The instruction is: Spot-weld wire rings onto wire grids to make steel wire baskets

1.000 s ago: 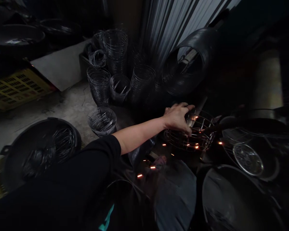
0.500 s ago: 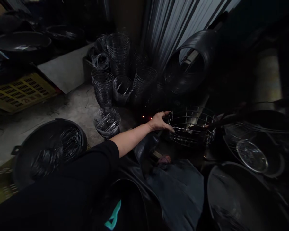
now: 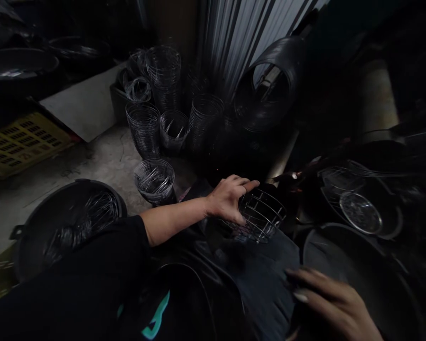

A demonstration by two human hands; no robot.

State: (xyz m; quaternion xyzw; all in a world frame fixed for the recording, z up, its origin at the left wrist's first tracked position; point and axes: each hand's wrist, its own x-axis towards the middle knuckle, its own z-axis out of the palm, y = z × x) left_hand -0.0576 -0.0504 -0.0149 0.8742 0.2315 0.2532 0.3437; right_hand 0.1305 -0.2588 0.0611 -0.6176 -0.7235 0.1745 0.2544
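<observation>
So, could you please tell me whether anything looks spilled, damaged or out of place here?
No spill or damage stands out, though much is dark. The wire basket looks askew simply because the left hand holds it tilted.

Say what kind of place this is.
Probably a wire-working workshop, judging by the stacked wire rings on the floor, the bundled wire in a dark tub, and the round wire frame in the left hand.
</observation>
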